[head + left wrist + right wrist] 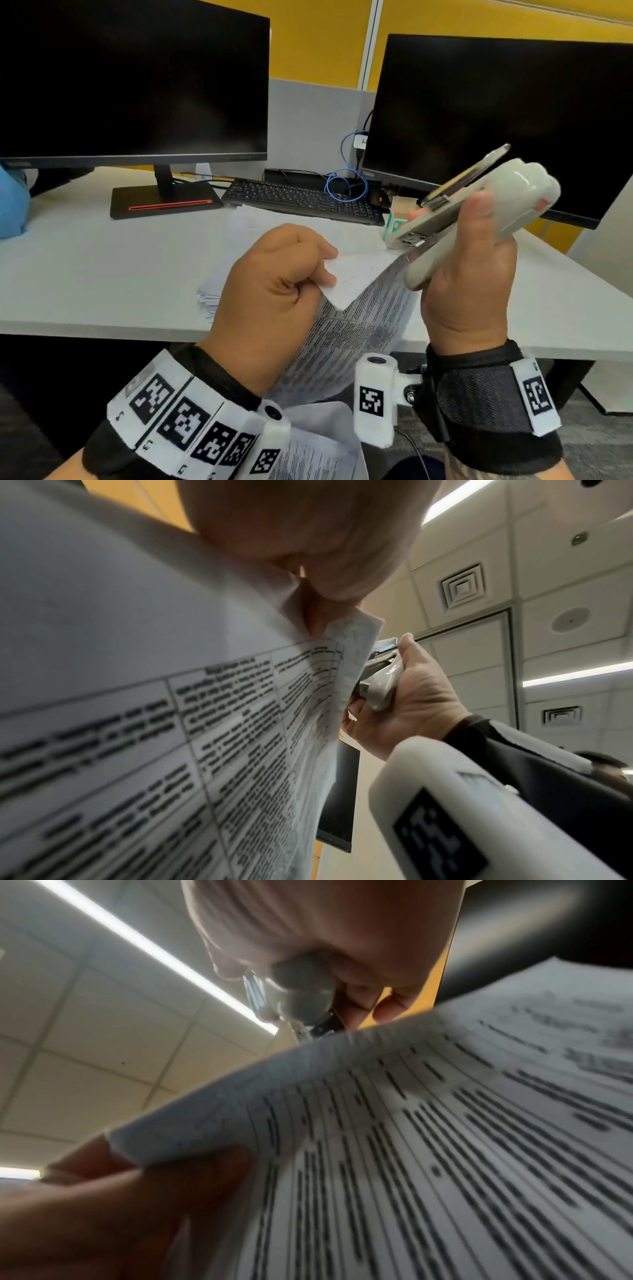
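My left hand (274, 284) pinches the top corner of a sheaf of printed papers (363, 325), held up above the desk edge with the sheets hanging toward my lap. In the left wrist view the printed papers (240, 737) fill the left side. My right hand (469, 284) grips a pale grey stapler (479, 212), its top swung up and the metal staple track exposed. The stapler's front end touches the papers' upper right edge. In the right wrist view the stapler (301, 999) shows under my fingers, above the papers (428, 1137).
On the white desk (102, 274) stand two dark monitors (137, 78) (496, 113), a black keyboard (301, 198) and a blue cable (346, 171). More loose sheets (257, 226) lie on the desk behind my hands. A small green and white box (397, 219) sits behind the stapler.
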Demonstrator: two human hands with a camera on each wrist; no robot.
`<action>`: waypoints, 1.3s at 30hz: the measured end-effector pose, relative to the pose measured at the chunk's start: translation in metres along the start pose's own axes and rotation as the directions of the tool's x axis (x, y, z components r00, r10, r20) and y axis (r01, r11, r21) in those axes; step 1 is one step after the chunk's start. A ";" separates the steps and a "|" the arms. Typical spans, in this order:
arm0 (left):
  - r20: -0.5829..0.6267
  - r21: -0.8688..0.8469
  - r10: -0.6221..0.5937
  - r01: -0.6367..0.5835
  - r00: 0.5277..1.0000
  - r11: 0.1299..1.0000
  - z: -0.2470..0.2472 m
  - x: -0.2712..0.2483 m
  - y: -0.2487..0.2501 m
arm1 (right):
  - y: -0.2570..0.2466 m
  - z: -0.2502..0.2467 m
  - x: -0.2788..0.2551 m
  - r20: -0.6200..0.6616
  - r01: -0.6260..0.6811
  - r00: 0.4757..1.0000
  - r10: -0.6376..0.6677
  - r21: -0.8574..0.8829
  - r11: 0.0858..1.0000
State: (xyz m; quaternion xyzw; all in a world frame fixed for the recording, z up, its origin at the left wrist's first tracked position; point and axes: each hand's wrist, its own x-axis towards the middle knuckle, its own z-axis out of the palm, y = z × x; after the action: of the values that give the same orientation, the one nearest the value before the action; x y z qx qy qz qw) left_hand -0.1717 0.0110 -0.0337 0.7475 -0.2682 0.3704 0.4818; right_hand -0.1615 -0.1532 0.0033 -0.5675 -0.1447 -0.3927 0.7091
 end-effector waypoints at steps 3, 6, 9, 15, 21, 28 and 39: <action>-0.010 0.009 0.056 -0.056 0.998 0.998 0.001 0.000 0.000 | -0.001 -0.001 -0.006 0.041 0.048 0.998 -0.047 -0.026 0.999; -0.012 -0.004 0.050 -0.050 0.999 0.999 0.002 -0.001 0.000 | -0.004 -0.002 -0.008 0.090 0.068 0.994 -0.066 -0.011 0.998; 0.002 -0.022 -0.013 0.013 1.000 1.000 0.001 0.000 0.002 | -0.003 -0.001 -0.009 0.073 0.063 0.995 -0.062 -0.018 0.998; 0.129 -0.045 -0.354 0.362 0.926 0.931 0.006 0.008 0.008 | 0.000 0.012 -0.012 0.119 -0.078 0.989 0.084 -0.054 0.996; 0.194 -0.105 -0.395 0.419 0.898 0.902 0.008 0.010 0.022 | 0.003 0.023 -0.014 0.163 -0.150 0.973 0.165 -0.100 0.984; 0.218 -0.124 -0.385 0.416 0.897 0.901 0.007 0.010 0.023 | 0.002 0.026 -0.016 0.132 -0.077 0.986 0.098 -0.156 0.985; 0.240 -0.178 -0.371 0.416 0.897 0.892 0.016 0.003 0.014 | 0.005 0.023 -0.014 0.155 -0.041 0.985 0.071 -0.187 0.981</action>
State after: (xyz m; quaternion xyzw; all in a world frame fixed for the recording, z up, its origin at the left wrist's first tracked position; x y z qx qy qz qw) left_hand -0.1759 -0.0096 -0.0284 0.7604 -0.1974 0.1550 0.5989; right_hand -0.1612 -0.1263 -0.0017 -0.6641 -0.1488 -0.3369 0.6506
